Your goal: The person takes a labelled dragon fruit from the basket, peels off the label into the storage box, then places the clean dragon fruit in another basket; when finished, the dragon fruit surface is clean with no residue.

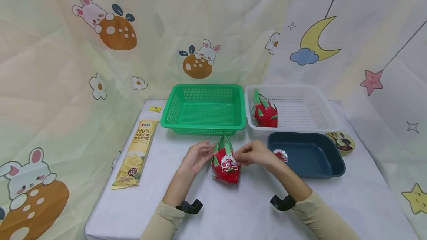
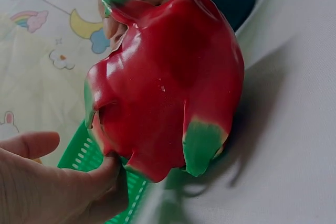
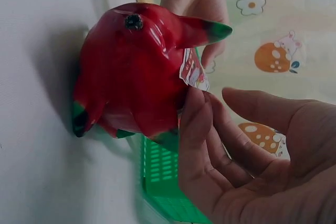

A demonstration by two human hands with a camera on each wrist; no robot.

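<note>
A red dragon fruit (image 1: 230, 177) with green-tipped scales, which looks like a glossy model, lies on the white table between both hands. Its upper side bears a round red-and-white label (image 1: 229, 163). My right hand (image 1: 255, 153) has its fingertips at the label's edge; in the right wrist view the label (image 3: 193, 72) stands partly away from the skin, and the thumb is apart from the fingers. On the other side, my left hand (image 1: 199, 156) touches the fruit near its green leaves, its thumb raised clear in the left wrist view.
Behind the hands stand a green basket (image 1: 203, 126) and a white basket (image 1: 328, 121) holding another dragon fruit (image 1: 267, 115). A dark blue tray (image 1: 310, 158) with a similar label (image 1: 280, 155) and a round tin (image 1: 343, 142) are at right. At left lie a pasta packet (image 1: 135, 155) and a small yellow packet (image 1: 155, 109).
</note>
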